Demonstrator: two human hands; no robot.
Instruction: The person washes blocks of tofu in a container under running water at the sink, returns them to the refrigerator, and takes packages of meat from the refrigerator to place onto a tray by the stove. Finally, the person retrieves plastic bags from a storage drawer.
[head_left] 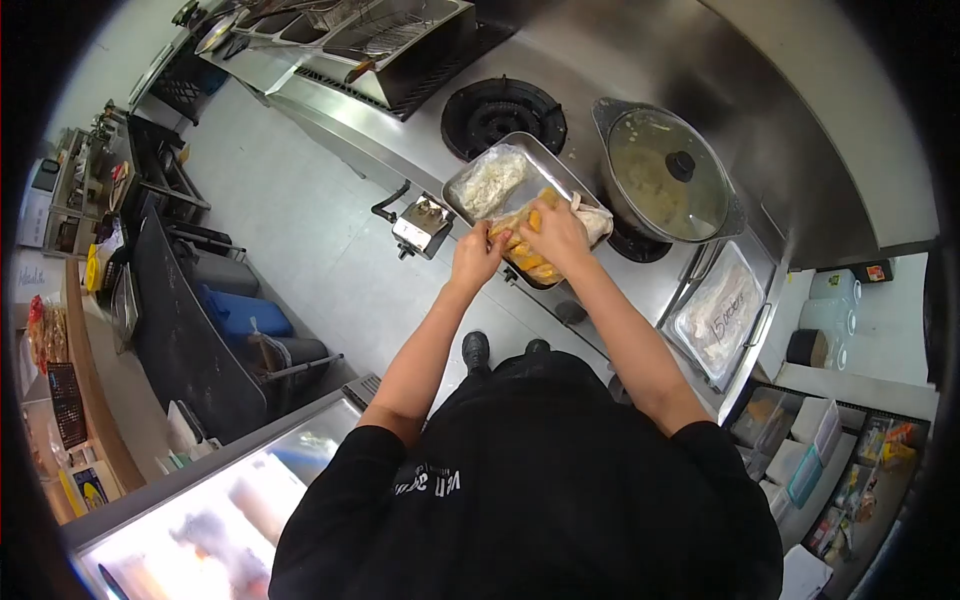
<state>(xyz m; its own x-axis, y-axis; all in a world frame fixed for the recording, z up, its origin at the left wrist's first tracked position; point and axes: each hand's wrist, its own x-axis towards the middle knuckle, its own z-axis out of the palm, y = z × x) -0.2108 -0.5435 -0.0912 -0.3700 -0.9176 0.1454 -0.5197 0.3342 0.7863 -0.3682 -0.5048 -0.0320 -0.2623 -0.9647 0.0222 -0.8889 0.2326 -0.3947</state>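
A steel tray [545, 150] sits on the stovetop in front of me. At its near end is a clear plastic bag of orange-yellow food pieces [538, 268]. My left hand [478, 255] pinches the left edge of this bag. Over its right part, my right hand [556, 232] grips the plastic with bent fingers; the fingertips are partly hidden. A second clear bag with pale, whitish food [495, 180] lies at the far left of the tray. Beside my right hand, a whitish bag [597, 222] rests at the tray's right side.
Right of the tray stands a large pot with a glass lid [668, 172]. Behind the tray is a black burner [503, 115]. A lidded container with handwriting [718, 315] lies farther right. Fryer baskets [385, 35] stand at the back left, and a blue bin [245, 312] is at left.
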